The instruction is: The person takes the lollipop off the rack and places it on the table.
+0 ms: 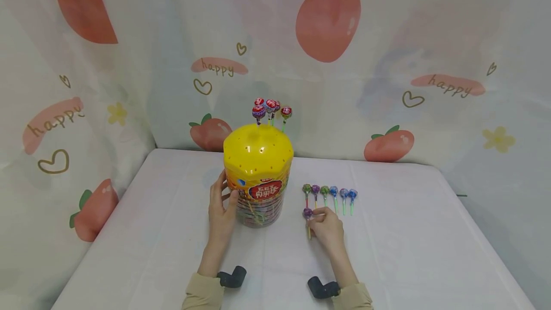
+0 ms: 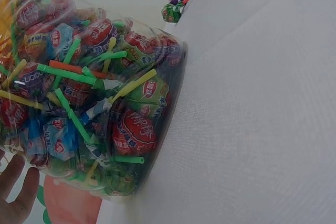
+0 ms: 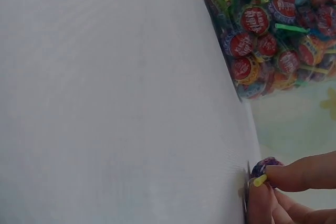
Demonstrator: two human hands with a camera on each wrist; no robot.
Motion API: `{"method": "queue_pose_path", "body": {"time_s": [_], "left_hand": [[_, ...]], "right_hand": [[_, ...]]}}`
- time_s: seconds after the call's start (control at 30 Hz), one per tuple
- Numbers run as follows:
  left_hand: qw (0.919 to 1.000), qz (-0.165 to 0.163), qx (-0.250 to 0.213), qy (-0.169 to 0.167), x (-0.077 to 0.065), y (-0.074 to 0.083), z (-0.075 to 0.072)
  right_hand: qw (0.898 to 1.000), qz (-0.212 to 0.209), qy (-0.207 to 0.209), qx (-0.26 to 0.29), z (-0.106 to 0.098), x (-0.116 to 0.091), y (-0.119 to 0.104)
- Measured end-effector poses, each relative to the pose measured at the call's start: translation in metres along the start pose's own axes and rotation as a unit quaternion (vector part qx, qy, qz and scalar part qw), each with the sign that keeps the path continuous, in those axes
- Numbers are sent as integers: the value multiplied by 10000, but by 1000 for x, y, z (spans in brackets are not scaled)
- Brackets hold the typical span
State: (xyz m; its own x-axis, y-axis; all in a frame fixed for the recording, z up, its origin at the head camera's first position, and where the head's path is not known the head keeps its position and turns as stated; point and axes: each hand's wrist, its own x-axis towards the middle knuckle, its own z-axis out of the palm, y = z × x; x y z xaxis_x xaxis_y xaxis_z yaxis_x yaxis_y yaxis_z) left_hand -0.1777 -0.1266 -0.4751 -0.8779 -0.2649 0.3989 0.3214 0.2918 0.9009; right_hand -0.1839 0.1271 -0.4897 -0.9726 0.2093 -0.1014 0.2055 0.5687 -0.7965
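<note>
A clear candy jar (image 1: 260, 212) with a yellow lid (image 1: 258, 149) stands upright on the table, full of wrapped lollipops. My left hand (image 1: 221, 209) holds the jar's left side, thumb toward the front; in the left wrist view only some fingertips (image 2: 27, 192) show beside the plastic. Between thumb and fingers, my right hand (image 1: 329, 226) pinches a purple-wrapped lollipop (image 1: 307, 213) with a yellow stick, close to the tabletop. Just beyond that hand lies a row of several lollipops (image 1: 325, 190), heads pointing away. Several more lollipops (image 1: 270, 105) stick up from the back of the lid.
White cloth covers the table (image 1: 150, 233). Patterned fabric (image 1: 275, 75) hangs behind and at the sides. A black wrist mount (image 1: 234, 277) sits at the left wrist, and another black mount (image 1: 320, 288) at the right. Small holes dot the lid.
</note>
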Motion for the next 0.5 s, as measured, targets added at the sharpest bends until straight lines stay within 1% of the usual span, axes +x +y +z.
{"method": "queue_pose_path", "body": {"time_s": [0.37, 0.5], "left_hand": [[10000, 9, -46, -2, 1, 1, 0], [10000, -5, -85, 10, 1, 1, 0]], "right_hand": [[9987, -257, 33, -437, 2, 0, -1], [9987, -247, -50, -438, 1, -2, -1]]}}
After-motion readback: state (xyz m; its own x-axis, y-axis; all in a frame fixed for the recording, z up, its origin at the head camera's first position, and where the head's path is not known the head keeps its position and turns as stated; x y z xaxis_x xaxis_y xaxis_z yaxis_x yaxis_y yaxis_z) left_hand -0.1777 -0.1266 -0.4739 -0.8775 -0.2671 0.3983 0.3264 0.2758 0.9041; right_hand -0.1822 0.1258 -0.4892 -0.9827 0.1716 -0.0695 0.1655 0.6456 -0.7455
